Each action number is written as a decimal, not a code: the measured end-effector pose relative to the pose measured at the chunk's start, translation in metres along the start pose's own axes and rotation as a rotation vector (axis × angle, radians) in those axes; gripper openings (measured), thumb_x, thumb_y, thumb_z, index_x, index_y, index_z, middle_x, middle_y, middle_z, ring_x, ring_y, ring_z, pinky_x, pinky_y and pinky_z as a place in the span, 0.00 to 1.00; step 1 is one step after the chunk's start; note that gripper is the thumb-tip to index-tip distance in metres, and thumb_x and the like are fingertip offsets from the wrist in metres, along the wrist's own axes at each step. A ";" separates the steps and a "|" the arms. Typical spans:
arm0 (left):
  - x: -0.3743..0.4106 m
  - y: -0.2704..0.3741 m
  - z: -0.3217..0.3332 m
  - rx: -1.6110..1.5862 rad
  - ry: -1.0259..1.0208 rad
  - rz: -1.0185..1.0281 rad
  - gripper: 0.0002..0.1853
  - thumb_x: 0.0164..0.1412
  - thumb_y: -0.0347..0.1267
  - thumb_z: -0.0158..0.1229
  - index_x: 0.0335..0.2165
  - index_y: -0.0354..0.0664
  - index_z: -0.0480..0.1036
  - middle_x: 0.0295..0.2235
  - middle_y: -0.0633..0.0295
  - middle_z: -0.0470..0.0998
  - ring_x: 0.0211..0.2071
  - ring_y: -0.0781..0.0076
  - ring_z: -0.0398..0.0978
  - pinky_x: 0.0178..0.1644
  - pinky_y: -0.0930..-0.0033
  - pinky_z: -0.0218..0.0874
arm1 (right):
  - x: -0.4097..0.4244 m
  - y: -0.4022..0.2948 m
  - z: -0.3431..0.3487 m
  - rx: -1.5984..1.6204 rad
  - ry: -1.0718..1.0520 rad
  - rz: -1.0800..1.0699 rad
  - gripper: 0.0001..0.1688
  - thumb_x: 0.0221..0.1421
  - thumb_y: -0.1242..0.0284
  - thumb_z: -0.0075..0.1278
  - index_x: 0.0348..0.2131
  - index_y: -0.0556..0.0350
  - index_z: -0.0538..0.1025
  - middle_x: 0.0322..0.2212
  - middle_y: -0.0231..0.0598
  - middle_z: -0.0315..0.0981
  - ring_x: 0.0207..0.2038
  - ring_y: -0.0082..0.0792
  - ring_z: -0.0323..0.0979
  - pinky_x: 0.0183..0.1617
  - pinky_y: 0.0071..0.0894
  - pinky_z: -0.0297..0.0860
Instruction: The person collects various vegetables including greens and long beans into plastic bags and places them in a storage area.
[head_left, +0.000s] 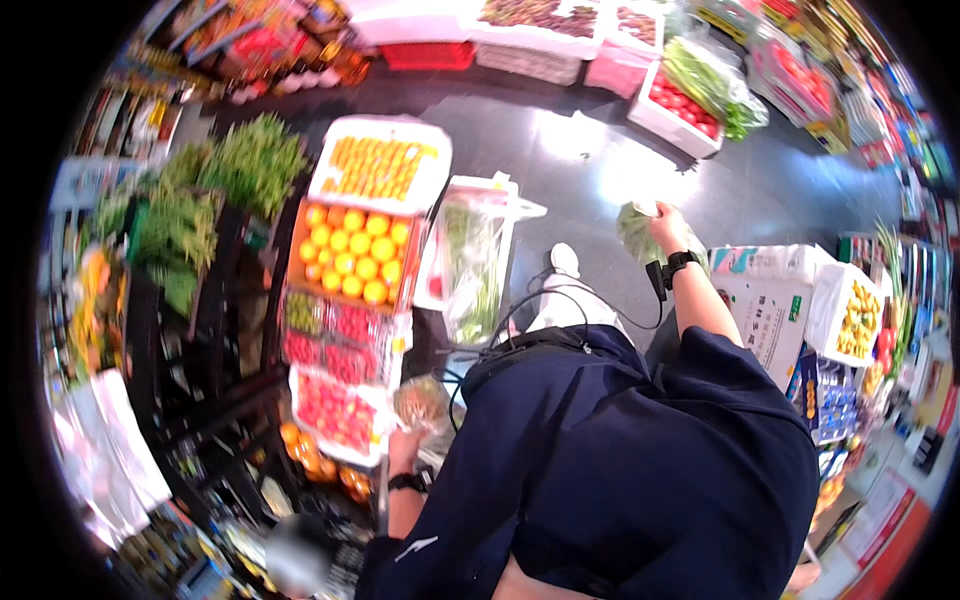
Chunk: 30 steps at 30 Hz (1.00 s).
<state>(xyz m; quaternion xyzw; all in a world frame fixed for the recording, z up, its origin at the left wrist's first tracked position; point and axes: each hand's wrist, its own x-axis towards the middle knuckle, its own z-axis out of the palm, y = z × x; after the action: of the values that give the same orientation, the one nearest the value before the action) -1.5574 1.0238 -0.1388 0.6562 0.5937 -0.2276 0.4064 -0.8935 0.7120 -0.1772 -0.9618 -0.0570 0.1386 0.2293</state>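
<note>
My right hand (666, 223) reaches out ahead, closed on the gathered top of a clear plastic bag of leafy green vegetables (634, 225). The bag hangs above the dark floor. Low at my left side, my left hand (406, 444) grips a clear plastic bag of brownish produce (420, 401), whose contents are blurred. That hand is next to a white foam tray of red and yellow fruit (337, 412). Both wrists wear black bands. A black cable (517, 300) loops in front of my waist.
On my left stand a carton of oranges (352, 255), clear berry boxes (352, 352) and a foam tray of yellow fruit (382, 169). A foam box of bagged greens (472, 262) is beside them. White cartons (765, 300) stand right; tomatoes (682, 109) lie ahead. Another person's blurred head (296, 555) is lower left.
</note>
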 end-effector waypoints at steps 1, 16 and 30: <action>0.011 -0.008 0.006 0.123 0.060 0.049 0.27 0.42 0.42 0.67 0.39 0.35 0.76 0.35 0.50 0.80 0.38 0.57 0.77 0.44 0.62 0.66 | 0.011 0.031 -0.008 0.008 0.024 0.051 0.15 0.48 0.72 0.46 0.37 0.53 0.77 0.33 0.51 0.76 0.40 0.51 0.74 0.44 0.42 0.68; 0.034 0.441 0.057 0.422 -0.132 0.199 0.27 0.46 0.41 0.67 0.38 0.29 0.73 0.32 0.47 0.79 0.38 0.59 0.78 0.41 0.61 0.66 | 0.150 0.249 -0.100 0.413 -0.002 0.546 0.15 0.45 0.69 0.51 0.35 0.53 0.80 0.33 0.48 0.79 0.40 0.42 0.77 0.45 0.37 0.68; 0.143 0.929 0.247 0.845 -0.284 0.487 0.33 0.44 0.36 0.70 0.48 0.32 0.70 0.40 0.52 0.78 0.38 0.63 0.76 0.43 0.63 0.65 | 0.290 0.380 -0.333 0.415 0.456 0.714 0.14 0.45 0.72 0.48 0.35 0.56 0.78 0.34 0.52 0.77 0.41 0.49 0.74 0.46 0.41 0.68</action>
<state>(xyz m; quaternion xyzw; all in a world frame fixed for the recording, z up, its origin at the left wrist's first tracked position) -0.5891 0.9431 -0.1458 0.8453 0.2185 -0.4335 0.2233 -0.5012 0.2832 -0.1351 -0.8608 0.3582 0.0024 0.3614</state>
